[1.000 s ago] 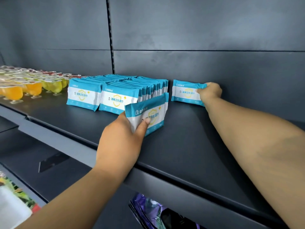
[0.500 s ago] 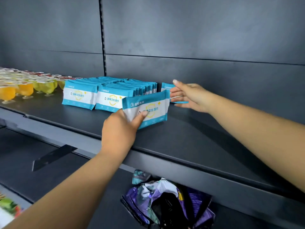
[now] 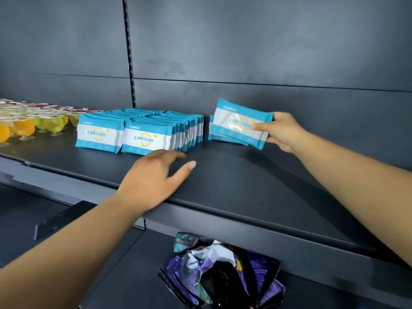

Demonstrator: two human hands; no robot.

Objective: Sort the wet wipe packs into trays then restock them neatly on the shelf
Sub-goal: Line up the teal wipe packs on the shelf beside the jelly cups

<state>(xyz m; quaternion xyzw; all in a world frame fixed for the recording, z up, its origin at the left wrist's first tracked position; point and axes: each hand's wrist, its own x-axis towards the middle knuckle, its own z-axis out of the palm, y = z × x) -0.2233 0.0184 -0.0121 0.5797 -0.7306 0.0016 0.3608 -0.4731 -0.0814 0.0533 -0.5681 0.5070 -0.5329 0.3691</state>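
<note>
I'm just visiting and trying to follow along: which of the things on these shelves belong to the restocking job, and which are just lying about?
Part of the job:
- wet wipe pack held by the right hand
- pack behind it, standing on the shelf
- two rows of packs
- left hand, open, holding nothing

Just lying about:
- jelly cups at the far left
- purple bag on the lower shelf

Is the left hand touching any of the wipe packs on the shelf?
Apart. The head view shows the left hand open on the shelf, with bare dark shelf between its fingertips and the front pack of the rows.
</note>
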